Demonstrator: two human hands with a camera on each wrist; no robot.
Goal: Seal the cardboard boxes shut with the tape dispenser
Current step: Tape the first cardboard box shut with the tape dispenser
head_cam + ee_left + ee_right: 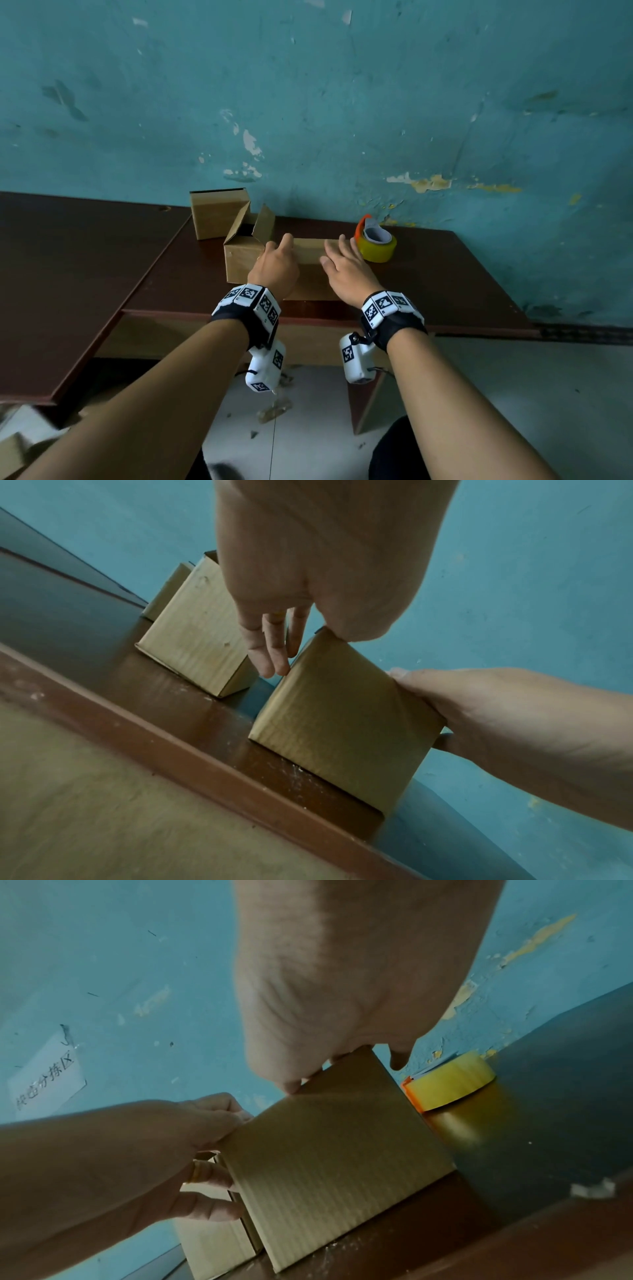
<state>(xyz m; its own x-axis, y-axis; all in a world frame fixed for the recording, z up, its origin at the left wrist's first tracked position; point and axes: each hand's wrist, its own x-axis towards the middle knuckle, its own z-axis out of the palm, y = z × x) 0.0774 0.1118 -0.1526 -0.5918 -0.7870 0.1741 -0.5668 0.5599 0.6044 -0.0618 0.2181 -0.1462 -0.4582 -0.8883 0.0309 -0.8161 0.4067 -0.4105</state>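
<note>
A closed front cardboard box (313,270) stands near the brown table's front edge (445,284). My left hand (279,248) holds its left side, thumb on the top edge and fingers (270,653) down the side wall. My right hand (337,251) grips its right side, fingers over the top (294,1085). Both hands frame the same box (342,723) in the left wrist view. The tape dispenser (376,245), a yellow roll in an orange holder, lies just right of the box (335,1164), untouched. Behind on the left are an open-flapped box (245,250) and another box (217,212).
A teal wall with peeling paint runs right behind the table. A paper label (48,1074) is stuck to it. A second dark tabletop (68,274) adjoins on the left. Cardboard scraps (274,411) lie on the pale floor below.
</note>
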